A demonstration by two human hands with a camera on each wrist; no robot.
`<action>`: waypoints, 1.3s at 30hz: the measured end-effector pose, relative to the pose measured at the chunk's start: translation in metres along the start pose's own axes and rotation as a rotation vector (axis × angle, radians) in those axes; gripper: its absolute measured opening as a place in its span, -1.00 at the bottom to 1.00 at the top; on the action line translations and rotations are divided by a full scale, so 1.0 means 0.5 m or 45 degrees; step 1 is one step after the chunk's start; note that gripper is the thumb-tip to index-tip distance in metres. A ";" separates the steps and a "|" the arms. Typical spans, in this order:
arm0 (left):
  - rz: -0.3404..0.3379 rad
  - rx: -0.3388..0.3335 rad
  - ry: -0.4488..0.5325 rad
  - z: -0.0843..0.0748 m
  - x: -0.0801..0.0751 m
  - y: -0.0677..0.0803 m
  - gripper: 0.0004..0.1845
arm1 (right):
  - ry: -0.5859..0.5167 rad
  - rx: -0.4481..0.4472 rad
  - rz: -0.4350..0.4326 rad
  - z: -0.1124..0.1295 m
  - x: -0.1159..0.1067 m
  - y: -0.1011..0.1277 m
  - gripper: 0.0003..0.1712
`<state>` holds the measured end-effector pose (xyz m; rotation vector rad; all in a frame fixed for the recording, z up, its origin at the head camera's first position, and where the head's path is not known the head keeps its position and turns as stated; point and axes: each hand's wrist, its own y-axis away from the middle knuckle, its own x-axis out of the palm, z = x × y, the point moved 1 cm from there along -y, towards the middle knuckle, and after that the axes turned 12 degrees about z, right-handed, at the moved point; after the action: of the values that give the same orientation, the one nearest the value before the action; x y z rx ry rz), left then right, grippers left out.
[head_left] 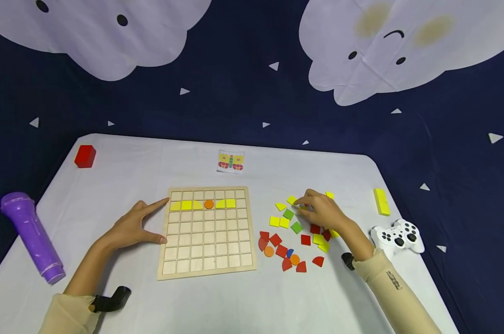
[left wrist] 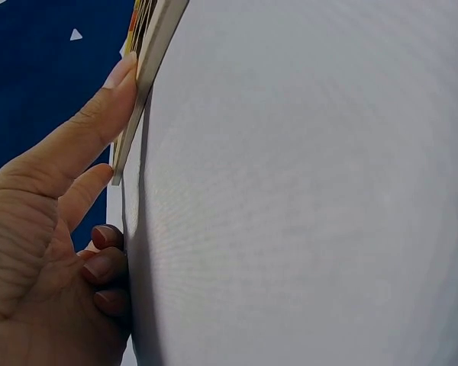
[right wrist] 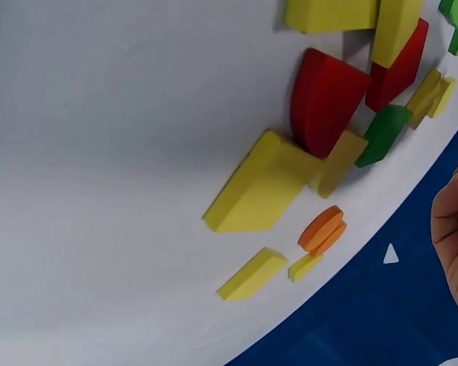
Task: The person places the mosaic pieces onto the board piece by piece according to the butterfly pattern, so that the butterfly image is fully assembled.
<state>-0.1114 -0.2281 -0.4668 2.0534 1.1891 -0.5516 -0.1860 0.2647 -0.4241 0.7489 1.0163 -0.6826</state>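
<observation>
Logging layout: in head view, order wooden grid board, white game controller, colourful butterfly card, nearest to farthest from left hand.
1. Wooden grid board: touched by left hand.
2. Butterfly card: beyond the board.
3. White game controller: far right.

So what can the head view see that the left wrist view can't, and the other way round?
Only the head view shows the right hand, the butterfly card, the game controller and the red block. Only the left wrist view shows three curled fingertips of the left hand. Both show that hand touching the board, plus the white table and dark blue cloth.
</observation>
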 end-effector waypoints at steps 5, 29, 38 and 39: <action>-0.003 -0.001 -0.001 0.002 0.000 0.002 0.23 | -0.022 -0.045 -0.019 0.009 0.008 -0.017 -0.71; -0.021 0.012 0.016 0.003 0.000 0.002 0.23 | 0.050 0.037 -0.102 0.092 0.032 -0.094 -0.68; -0.021 0.014 0.027 0.005 0.001 0.003 0.22 | -0.014 -0.041 -0.070 0.194 0.042 -0.157 -0.71; -0.020 0.015 0.032 0.005 0.002 0.003 0.22 | -0.013 -0.038 -0.064 0.201 0.045 -0.163 -0.70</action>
<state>-0.1096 -0.2300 -0.4683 2.0681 1.2202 -0.5434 -0.1933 0.1337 -0.4299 0.6952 1.0370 -0.7123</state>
